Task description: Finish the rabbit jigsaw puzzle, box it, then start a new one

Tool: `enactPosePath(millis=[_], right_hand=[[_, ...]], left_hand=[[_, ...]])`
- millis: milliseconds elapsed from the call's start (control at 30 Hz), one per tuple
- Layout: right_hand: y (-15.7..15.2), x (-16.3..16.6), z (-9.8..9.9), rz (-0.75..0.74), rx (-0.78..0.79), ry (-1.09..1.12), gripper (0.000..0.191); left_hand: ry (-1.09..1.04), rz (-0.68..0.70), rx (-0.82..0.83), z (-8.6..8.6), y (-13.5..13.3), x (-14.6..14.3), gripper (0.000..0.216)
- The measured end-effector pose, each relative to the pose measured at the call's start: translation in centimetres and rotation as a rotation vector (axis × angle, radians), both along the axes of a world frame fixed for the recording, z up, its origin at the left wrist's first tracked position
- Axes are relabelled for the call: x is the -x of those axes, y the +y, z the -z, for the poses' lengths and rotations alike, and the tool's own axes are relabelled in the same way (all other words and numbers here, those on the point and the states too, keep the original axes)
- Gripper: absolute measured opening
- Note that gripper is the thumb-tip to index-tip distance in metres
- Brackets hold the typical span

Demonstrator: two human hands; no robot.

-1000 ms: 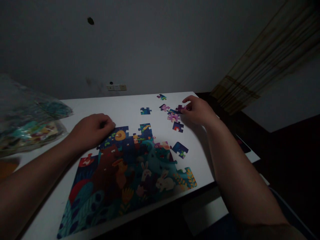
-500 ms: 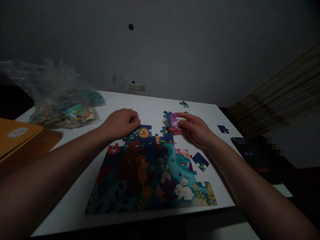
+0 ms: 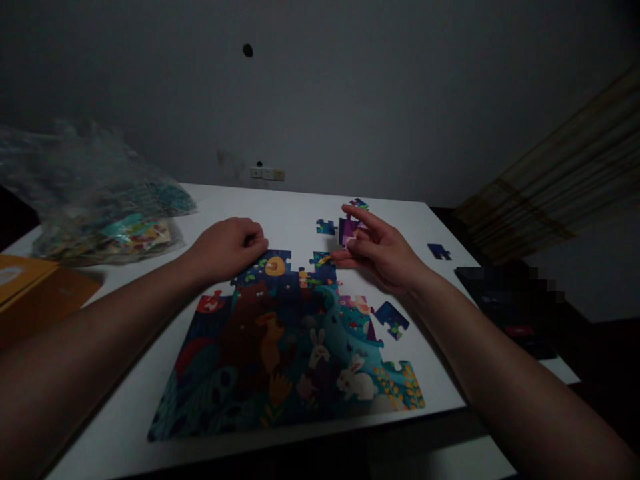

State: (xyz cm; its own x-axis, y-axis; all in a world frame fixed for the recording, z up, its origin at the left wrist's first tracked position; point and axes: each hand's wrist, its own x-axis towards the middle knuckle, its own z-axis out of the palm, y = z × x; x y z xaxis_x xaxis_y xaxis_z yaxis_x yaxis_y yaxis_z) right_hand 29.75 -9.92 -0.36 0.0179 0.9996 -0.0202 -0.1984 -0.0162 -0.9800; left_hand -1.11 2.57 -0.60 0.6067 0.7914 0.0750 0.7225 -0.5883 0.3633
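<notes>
A partly assembled jigsaw puzzle (image 3: 280, 347) with a bear and rabbits lies on the white table. My left hand (image 3: 233, 247) rests as a loose fist at its upper left edge, and I see nothing in its fingers. Over the puzzle's upper right side, my right hand (image 3: 380, 250) pinches a purple puzzle piece (image 3: 347, 231) between thumb and fingers, with the index finger stretched out above it. The fingers partly cover this piece. Just left of it lies a loose blue-green piece (image 3: 325, 227). A dark blue piece (image 3: 393, 320) sits beside the puzzle's right edge, below my right wrist.
Another loose piece (image 3: 359, 203) lies behind my right hand, and a dark one (image 3: 439, 251) lies farther right. At the left are a clear plastic bag (image 3: 110, 213) of pieces and an orange box (image 3: 45, 287). A dark object (image 3: 505, 307) lies at the right edge.
My right hand has tilted the purple piece and moved its index finger up, uncovering the blue-green piece on the table. My left hand keeps its pose. The whole view has shifted slightly.
</notes>
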Motion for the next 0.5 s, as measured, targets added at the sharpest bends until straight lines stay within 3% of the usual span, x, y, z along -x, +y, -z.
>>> enactPosePath(millis=[200,500], right_hand=[[0.9,-0.5,0.4,0.099,-0.007,-0.079,0.050],[1.4,-0.9,0.8,0.174,-0.025,-0.196,0.034]], left_hand=[[0.019,-0.004,0.002,-0.1,0.0,-0.2,0.035],[0.008,0.010,-0.010,0.2,0.2,0.0,0.035]])
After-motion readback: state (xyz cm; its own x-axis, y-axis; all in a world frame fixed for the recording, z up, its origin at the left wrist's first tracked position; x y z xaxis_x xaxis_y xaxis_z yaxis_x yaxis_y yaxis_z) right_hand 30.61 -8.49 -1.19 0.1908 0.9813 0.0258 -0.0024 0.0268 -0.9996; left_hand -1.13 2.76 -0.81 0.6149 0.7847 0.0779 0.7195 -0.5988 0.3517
